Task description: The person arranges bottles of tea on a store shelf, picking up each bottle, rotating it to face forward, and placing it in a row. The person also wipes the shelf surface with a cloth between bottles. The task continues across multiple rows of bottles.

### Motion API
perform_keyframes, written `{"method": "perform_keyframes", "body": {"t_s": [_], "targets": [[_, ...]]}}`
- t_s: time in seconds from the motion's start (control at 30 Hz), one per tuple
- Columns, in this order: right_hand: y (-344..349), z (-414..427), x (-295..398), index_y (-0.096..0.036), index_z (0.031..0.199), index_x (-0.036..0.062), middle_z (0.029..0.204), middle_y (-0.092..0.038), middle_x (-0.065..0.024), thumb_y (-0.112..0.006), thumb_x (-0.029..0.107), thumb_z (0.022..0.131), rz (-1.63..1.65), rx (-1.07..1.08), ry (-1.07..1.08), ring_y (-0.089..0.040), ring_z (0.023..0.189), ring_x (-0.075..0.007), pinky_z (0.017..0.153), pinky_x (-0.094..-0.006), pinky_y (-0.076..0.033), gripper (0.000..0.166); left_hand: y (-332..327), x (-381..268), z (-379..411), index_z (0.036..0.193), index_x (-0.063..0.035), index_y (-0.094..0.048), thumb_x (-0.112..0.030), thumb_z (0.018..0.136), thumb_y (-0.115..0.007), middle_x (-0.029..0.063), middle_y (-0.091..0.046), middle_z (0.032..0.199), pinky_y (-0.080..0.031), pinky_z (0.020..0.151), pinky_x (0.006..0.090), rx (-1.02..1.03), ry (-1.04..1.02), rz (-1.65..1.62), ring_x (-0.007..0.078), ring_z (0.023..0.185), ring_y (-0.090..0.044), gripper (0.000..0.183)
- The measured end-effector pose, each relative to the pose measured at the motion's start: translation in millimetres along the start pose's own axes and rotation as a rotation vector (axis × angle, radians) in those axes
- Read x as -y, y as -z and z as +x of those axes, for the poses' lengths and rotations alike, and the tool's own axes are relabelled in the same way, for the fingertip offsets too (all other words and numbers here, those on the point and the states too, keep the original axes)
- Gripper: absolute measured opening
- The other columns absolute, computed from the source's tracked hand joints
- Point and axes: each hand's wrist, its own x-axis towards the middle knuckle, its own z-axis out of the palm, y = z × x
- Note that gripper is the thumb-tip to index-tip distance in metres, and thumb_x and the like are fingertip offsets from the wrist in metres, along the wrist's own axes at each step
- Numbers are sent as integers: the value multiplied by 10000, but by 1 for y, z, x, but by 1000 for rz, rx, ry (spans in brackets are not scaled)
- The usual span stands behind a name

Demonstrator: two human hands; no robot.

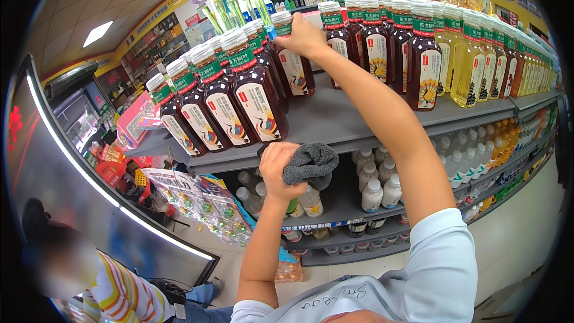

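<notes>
My right hand (pixel 303 36) reaches over the top shelf (pixel 332 112) and grips a dark tea bottle (pixel 293 72) near its white cap and green neck label. The bottle stands close to upright; whether its base touches the shelf I cannot tell for sure. In front of the shelf's edge my left hand (pixel 277 170) is closed around a bunched dark grey cloth (pixel 311 163). Just left of the gripped bottle stands a cluster of matching dark bottles (pixel 258 103). To its right are dark bottles with a sunflower-like label (pixel 423 67).
Pale yellow tea bottles (pixel 467 63) continue the row rightward. White-capped bottles (pixel 372 193) fill lower shelves. Packaged goods (pixel 202 202) hang at the shelf's left end. A person in a striped top (pixel 125 287) is at lower left, beside a light-edged panel (pixel 103 179).
</notes>
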Motion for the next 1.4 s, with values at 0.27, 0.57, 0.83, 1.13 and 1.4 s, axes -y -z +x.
{"method": "perform_keyframes", "body": {"t_s": [0.27,0.57,0.83,1.13,1.4], "targets": [[86,-10,-19,-540,972,-72,903,-625,-229,-663,467,640,-109,-30,-41,-630,855,-312,754,-385,-495,645,1,6,-6,733,-24,-581,-116,417,-583,99,-572,735,-422,648,334,-12,14,16,293,681,-541,329],[121,-31,-43,-553,1024,-50,993,-610,-216,-683,457,651,-313,140,-78,-622,897,-321,739,-395,-516,643,-1,6,-4,734,-26,-582,-103,428,-585,99,-570,732,-425,648,337,-12,15,16,294,684,-542,315],[47,-8,15,-508,1146,-19,1095,-555,-220,-534,557,791,-108,-207,183,-587,955,-351,791,-434,-487,678,5,6,-6,736,-28,-582,-106,423,-588,95,-570,736,-420,646,338,-19,30,13,290,692,-541,323],[-52,81,-4,-339,1248,-98,1173,-540,-224,-674,598,657,105,74,-277,-553,1073,-316,891,-398,-446,973,-4,0,-1,732,-50,-591,-99,448,-609,71,-586,751,-427,624,331,-86,-22,26,271,682,-549,289],[1,40,23,-661,804,-18,876,-641,-199,-619,419,709,-70,-65,90,-624,852,-343,741,-409,-506,449,-1,4,-6,744,-53,-585,-92,424,-622,67,-579,762,-408,619,338,-83,-27,37,271,686,-537,325]]}}
